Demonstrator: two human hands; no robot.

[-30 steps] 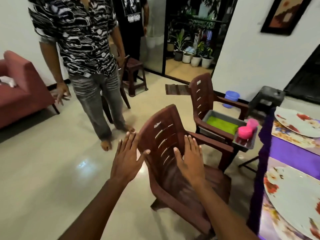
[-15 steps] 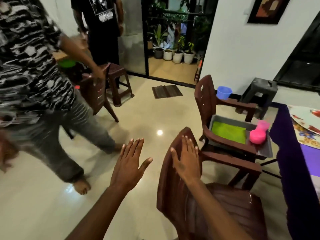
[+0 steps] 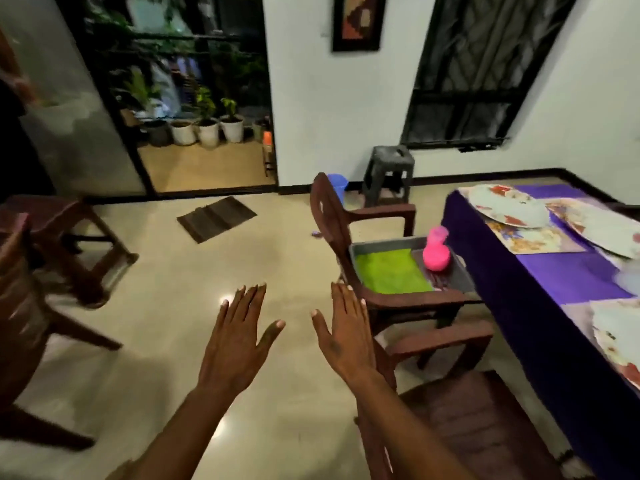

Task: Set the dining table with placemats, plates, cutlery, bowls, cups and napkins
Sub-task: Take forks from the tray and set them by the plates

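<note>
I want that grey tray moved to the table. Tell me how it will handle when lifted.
The grey tray looks stiff with raised walls, so it should lift flat. The pink cups standing at one end may tip or slide if it tilts. The green cloth probably stays put.

Our left hand (image 3: 239, 344) and right hand (image 3: 346, 337) held flat, fingers straight, over tiled floor (image 3: 166, 341). Ahead, brown chair (image 3: 349, 237) carries grey tray (image 3: 460, 275) with green cloth (image 3: 391, 271), pink cups (image 3: 437, 252). Right: purple-clothed table (image 3: 561, 271), floral plates (image 3: 509, 207) on placemats (image 3: 530, 239).
</note>
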